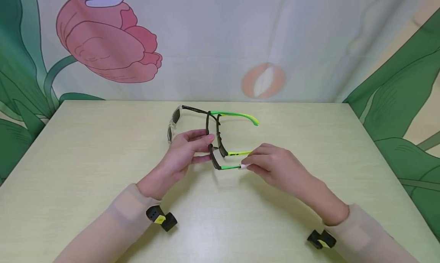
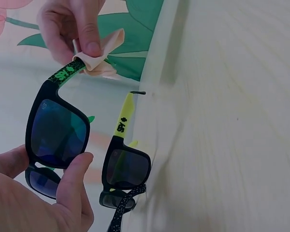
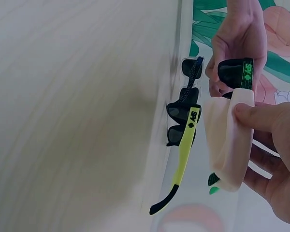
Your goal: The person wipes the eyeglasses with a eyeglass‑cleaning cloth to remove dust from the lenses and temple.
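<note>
My left hand (image 1: 180,154) holds black-framed sunglasses with green temples (image 2: 60,133) off the table, thumb and fingers gripping the front near the bridge. In the right wrist view, a pale cloth (image 3: 232,140) is folded around one green temple. My right hand (image 1: 282,169) pinches the cloth and temple between thumb and fingers. Just beyond, on the table, stand black sunglasses with yellow temples (image 3: 184,145); nothing touches them that I can see. Farther left, partly behind my left hand in the head view, are sunglasses with a clear front frame and dark temples (image 1: 176,116).
A pale wooden table (image 1: 240,224) spans the work area. Behind its far edge hangs a fabric backdrop (image 1: 206,37) printed with flowers and leaves. Small black devices (image 1: 161,218) are strapped at both sleeve cuffs.
</note>
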A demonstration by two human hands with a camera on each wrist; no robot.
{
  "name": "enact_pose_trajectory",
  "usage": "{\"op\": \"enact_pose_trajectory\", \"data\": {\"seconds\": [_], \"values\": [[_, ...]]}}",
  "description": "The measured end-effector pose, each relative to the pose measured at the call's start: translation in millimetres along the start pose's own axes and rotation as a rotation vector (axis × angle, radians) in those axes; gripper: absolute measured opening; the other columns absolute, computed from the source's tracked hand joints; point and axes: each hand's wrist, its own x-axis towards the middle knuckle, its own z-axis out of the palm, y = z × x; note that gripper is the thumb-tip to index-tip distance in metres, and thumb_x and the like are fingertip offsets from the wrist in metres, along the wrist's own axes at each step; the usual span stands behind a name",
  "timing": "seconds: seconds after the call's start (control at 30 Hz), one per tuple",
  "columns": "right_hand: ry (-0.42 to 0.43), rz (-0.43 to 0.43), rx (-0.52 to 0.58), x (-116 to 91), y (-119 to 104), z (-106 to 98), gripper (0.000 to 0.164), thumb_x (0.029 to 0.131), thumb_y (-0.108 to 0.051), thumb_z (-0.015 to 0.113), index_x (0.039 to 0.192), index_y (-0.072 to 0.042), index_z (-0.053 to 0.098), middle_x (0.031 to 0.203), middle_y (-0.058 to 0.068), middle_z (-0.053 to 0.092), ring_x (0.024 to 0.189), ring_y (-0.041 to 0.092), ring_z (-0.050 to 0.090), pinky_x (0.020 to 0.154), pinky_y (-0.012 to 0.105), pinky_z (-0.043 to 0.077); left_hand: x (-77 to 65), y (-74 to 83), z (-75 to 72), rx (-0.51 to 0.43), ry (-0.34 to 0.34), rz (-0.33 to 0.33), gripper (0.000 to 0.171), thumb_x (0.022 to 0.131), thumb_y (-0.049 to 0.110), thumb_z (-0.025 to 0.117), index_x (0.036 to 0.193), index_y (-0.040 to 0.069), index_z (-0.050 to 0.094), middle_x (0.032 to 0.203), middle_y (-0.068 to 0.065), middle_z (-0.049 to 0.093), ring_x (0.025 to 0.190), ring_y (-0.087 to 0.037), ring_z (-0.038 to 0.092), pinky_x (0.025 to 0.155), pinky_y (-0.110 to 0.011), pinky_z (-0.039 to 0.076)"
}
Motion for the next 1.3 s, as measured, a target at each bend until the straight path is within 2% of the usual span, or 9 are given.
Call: {"op": "enact_pose_trajectory", "data": {"seconds": [0.43,0.63,0.87,0.97,1.13,1.3], "values": [[-0.034,-0.034,0.023,12.6,-14.8,7.0,0.018,0.085,-0.004,0.084,0.102,-0.008,0.079,0.099,0.0,0.075,0.092,0.016,0.07,0.079,0.029,0.059,1.4,-4.5,11.4,-0.011,0.018,0.014,0.054,0.099,0.012,0.07,0.144,-0.007,0.047,0.131,-0.019,0.055,0.088,-0.02,0.064,0.085,-0.04,0.061],[-0.033,-0.038,0.043,14.5,-18.5,7.9,0.019,0.085,-0.004,0.084,0.103,-0.009,0.079,0.099,-0.001,0.075,0.091,0.014,0.069,0.077,0.027,0.058,3.3,-8.4,14.4,-0.018,0.024,0.014,0.055,0.099,0.011,0.071,0.144,-0.007,0.047,0.131,-0.017,0.053,0.09,-0.024,0.065,0.084,-0.04,0.061],[0.04,-0.049,0.088,15.7,-17.3,1.1,0.022,0.083,-0.001,0.085,0.103,-0.009,0.078,0.099,-0.002,0.074,0.09,0.014,0.069,0.076,0.025,0.058,2.3,-9.6,13.1,-0.007,0.009,0.009,0.055,0.099,0.011,0.07,0.145,-0.008,0.046,0.13,-0.017,0.052,0.087,-0.02,0.064,0.085,-0.04,0.061],[0.084,-0.035,0.126,16.5,-12.9,-4.4,0.024,0.083,0.002,0.084,0.104,-0.007,0.078,0.099,-0.001,0.074,0.089,0.014,0.069,0.075,0.026,0.058,1.1,-9.8,12.4,0.001,0.001,0.0,0.055,0.099,0.01,0.07,0.146,-0.007,0.046,0.131,-0.017,0.053,0.089,-0.022,0.064,0.085,-0.04,0.061],[0.179,0.038,0.152,16.5,0.4,-14.0,0.023,0.083,0.003,0.083,0.104,-0.007,0.078,0.096,0.0,0.075,0.083,0.011,0.069,0.069,0.025,0.058,-1.5,-10.8,11.5,0.011,-0.02,-0.004,0.056,0.098,0.009,0.07,0.146,-0.008,0.046,0.128,-0.017,0.054,0.102,-0.032,0.065,0.085,-0.041,0.061],[0.253,0.145,0.103,12.9,17.1,-20.5,0.021,0.084,0.002,0.083,0.103,-0.005,0.078,0.094,0.0,0.075,0.075,0.009,0.066,0.06,0.021,0.05,-4.6,-12.6,11.1,0.02,-0.06,-0.007,0.055,0.099,0.009,0.069,0.146,-0.008,0.046,0.126,-0.017,0.056,0.111,-0.035,0.064,0.087,-0.043,0.06]]}}
